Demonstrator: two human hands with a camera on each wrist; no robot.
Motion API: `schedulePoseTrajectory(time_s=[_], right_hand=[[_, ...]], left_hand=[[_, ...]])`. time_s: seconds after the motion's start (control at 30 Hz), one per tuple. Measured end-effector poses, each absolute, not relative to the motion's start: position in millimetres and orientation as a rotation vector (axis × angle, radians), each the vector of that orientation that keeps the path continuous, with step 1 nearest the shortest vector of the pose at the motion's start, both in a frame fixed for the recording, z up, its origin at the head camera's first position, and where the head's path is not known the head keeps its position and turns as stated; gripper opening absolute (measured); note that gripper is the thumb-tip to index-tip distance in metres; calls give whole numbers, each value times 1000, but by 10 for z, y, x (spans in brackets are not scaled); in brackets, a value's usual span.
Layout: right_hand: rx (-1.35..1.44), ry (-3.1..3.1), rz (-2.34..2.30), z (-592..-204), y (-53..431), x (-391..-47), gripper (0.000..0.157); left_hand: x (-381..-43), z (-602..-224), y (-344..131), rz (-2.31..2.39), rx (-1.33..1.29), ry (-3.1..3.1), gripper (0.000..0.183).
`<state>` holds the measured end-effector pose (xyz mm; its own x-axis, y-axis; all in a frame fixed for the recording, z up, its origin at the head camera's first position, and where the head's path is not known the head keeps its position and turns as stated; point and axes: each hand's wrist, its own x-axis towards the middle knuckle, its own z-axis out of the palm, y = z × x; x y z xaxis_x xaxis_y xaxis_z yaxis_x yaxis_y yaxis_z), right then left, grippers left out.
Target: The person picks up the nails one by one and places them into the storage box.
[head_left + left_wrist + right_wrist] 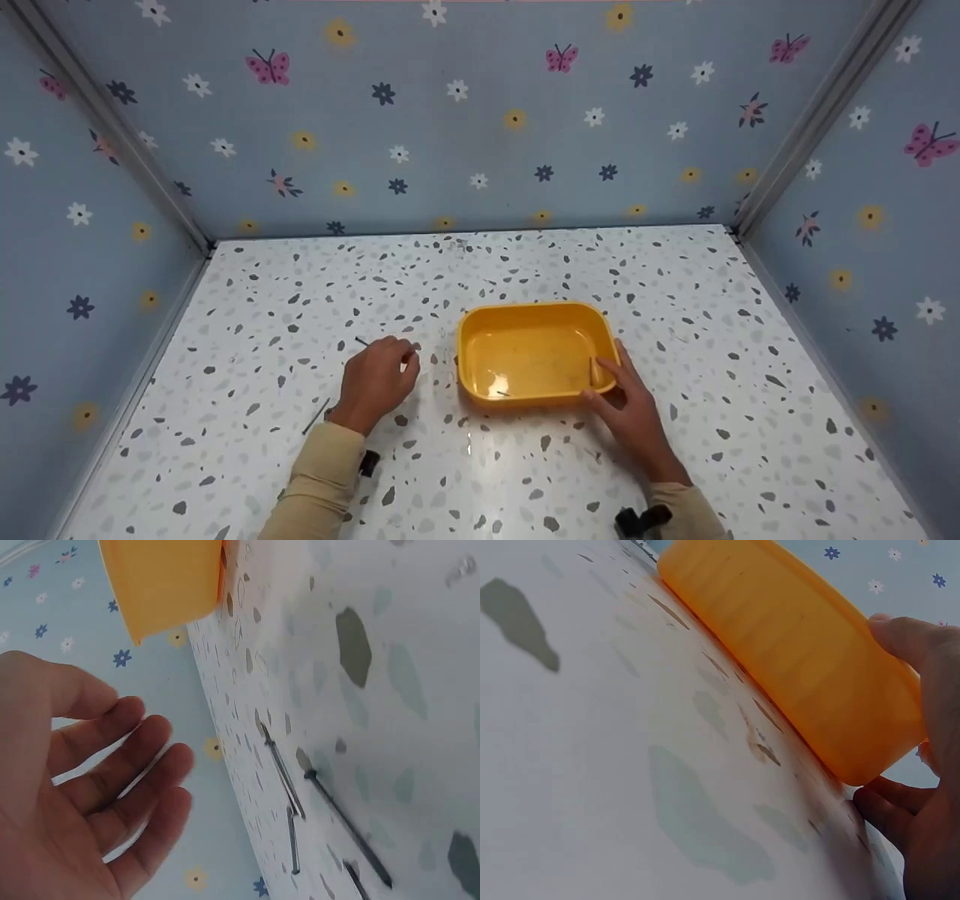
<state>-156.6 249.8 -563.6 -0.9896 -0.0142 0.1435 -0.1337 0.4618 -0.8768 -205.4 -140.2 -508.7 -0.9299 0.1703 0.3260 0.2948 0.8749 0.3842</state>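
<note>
A yellow plastic tub [532,306] stands on the table. At its front right corner my right hand [630,416] grips the wall, one finger inside and the thumb at the front rim. A thin nail-like piece [504,394] lies inside the tub near the front. To the left of the tub my left hand [379,382] hovers low over the table, fingers loosely bent, with nothing visible in them. In the left wrist view its thumb tip comes close to the index finger. Several nails lie below, among them a dark nail [349,829] and a shiny nail [293,840].
The speckled white tabletop [360,285] runs back to a blue panel [465,135] printed with flowers and butterflies. Similar panels border it left and right. One nail [316,416] lies beside the left wrist.
</note>
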Motion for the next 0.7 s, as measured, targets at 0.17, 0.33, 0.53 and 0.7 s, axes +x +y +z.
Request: schedulePoseTrajectory(time_s=[0.17,0.33,0.53,0.7], right_hand=[[138,-2569,1578,-5639,2502,-1562,64],[152,-2529,1627,-5647,2497,-1566,65],[147,-2540,1618,-5650,2497,-1571,65],[145,-2538,1624,-5644,2492,-1569,67]], left_hand=[[-2032,-5100,-1524,-582,-313,-2823,8],[-2012,-5134,-1635,-561,-274,-2882,5],[-2009,-5138,-1758,-541,-229,-2914,8],[-1979,-5130,-1843,-532,-154,-2982,13]])
